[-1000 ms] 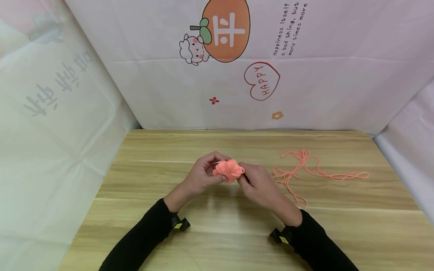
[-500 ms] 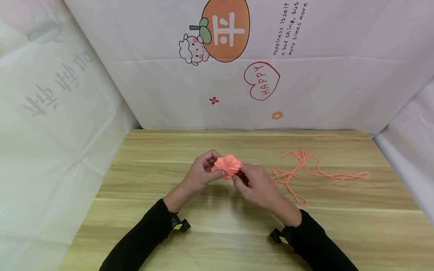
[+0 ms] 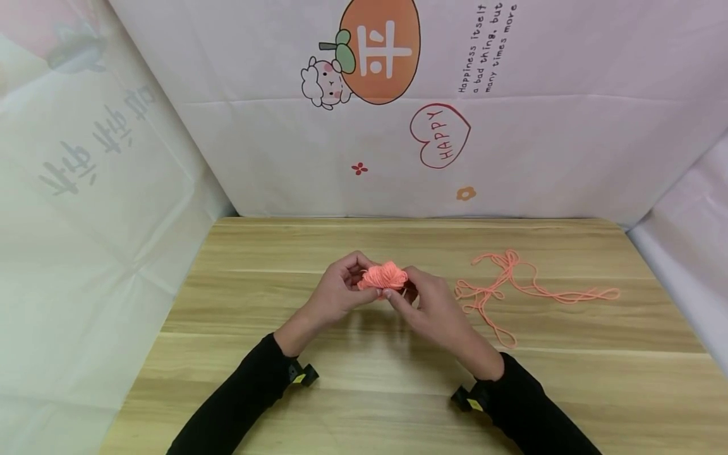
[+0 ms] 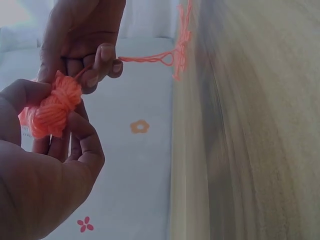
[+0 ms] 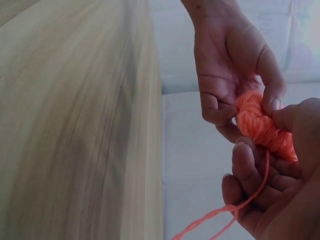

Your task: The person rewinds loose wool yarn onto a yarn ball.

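Observation:
A small wound ball of coral yarn [image 3: 384,276] is held above the table between both hands. My left hand [image 3: 334,296] grips its left side, thumb in front and fingers behind. On the other side my right hand [image 3: 435,311] pinches the ball, its thumb tip close to the left thumb. In the right wrist view a yarn strand [image 5: 266,167] leaves the ball [image 5: 261,124] and crosses the right hand's curled lower fingers. The left wrist view shows the yarn [image 4: 142,59] running from those fingers toward the loose yarn.
Loose coral yarn [image 3: 510,256] lies in tangled loops on the wooden table [image 3: 273,246], to the right of the hands. A white printed cloth [image 3: 284,158] hangs behind the table's back edge, with more cloth at both sides.
The ball has turned and tilted between the fingers. My right thumb has moved in to the ball's near side, close to the left thumb. The loose yarn lies about as before.

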A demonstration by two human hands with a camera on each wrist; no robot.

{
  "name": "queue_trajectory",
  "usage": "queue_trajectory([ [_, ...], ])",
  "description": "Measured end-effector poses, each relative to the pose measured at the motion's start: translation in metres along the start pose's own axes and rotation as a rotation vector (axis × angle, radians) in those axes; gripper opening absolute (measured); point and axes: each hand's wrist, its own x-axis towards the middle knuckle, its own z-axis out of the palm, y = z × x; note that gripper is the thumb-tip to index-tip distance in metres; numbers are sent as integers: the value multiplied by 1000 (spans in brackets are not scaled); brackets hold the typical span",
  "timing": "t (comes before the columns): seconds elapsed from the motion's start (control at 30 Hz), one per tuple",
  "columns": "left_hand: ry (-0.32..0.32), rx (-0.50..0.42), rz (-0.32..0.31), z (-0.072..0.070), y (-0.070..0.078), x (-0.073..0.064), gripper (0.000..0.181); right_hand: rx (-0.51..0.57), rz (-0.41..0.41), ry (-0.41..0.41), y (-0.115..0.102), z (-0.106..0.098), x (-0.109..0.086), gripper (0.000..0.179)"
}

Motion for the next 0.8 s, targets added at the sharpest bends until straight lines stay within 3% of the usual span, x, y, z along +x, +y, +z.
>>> queue_trajectory([
  [0.17,-45,28,-8,0,0,1,29,24,-31,18,4,-2,0,18],
  [0.37,-174,102,4,-4,12,0,29,125,-68,33,-2,-12,2,8],
  [0.47,-219,139,-11,-11,16,-1,28,164,-88,10,-18,-24,5,11],
  [0.57,-246,152,-38,-15,11,-1,28,176,-93,-35,-30,-32,6,16],
  [0.8,-274,110,-20,-6,6,0,19,173,-60,-105,-32,-33,6,19],
])
